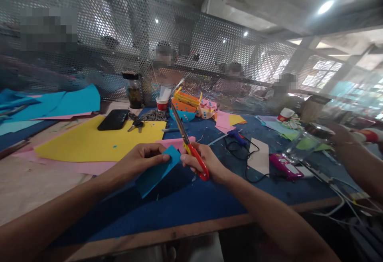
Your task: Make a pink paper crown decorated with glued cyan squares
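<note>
Between thumb and fingers, my left hand [146, 159] pinches a small blue sheet of paper [157, 176], held tilted above the dark blue table top. My right hand [206, 159] is wrapped around a pair of scissors [196, 154] with red and yellow handles. Their blades point up and away from me, toward the back of the table, and look closed. The right fingertips sit close beside the paper's upper right corner; whether they touch it I cannot tell. Just behind my hands lie a pink sheet [179, 143] and a large yellow sheet [89, 140].
A black phone [113, 119] and keys [136, 123] rest on the yellow sheet. Behind stand a dark jar [133, 90], a red-and-white cup [162, 103] and decorated paper pieces [185, 104]. Rightward lie a blue glue gun [237, 136] with its cord and a magenta box [285, 167]. Another person's hand [341, 132] grips a glass jar [308, 142].
</note>
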Available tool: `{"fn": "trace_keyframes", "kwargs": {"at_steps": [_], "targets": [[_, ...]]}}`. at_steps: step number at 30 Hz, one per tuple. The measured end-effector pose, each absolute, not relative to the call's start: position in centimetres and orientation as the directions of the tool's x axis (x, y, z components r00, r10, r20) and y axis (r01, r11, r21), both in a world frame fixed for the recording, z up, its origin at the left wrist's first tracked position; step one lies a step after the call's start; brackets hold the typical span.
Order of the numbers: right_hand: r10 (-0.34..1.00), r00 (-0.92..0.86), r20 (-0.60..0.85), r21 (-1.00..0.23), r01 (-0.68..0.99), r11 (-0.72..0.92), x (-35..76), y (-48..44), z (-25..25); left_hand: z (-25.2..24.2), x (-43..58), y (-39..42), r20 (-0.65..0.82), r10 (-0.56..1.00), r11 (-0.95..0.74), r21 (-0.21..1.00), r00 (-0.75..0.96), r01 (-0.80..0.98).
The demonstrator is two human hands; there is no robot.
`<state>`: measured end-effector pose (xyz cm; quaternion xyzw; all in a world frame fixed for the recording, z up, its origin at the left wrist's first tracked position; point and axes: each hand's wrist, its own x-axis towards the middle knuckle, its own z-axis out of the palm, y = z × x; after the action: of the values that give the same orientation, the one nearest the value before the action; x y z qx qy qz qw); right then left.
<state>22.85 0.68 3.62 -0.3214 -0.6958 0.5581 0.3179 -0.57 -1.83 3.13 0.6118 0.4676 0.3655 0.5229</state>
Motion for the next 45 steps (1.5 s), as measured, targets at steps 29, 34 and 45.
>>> {"fn": "trace_keyframes", "kwargs": {"at_steps": [29, 34, 45], "targets": [[0.772, -0.630, 0.081, -0.981, 0.086, 0.173, 22.52, 0.28, 3.50, 3.18, -0.31, -2.06, 0.104, 0.969, -0.164, 0.950, 0.226, 0.265], [0.772, -0.632, 0.071, -0.985, 0.078, 0.155, 22.40, 0.28, 3.36, 3.21, -0.19, -2.18, 0.122, 0.966, -0.184, 0.943, 0.229, 0.277], [0.775, -0.629, 0.067, -0.979, 0.110, 0.174, 22.50, 0.17, 3.71, 2.70, 0.00, -2.15, 0.147, 0.952, -0.211, 0.952, 0.270, 0.224]]}}
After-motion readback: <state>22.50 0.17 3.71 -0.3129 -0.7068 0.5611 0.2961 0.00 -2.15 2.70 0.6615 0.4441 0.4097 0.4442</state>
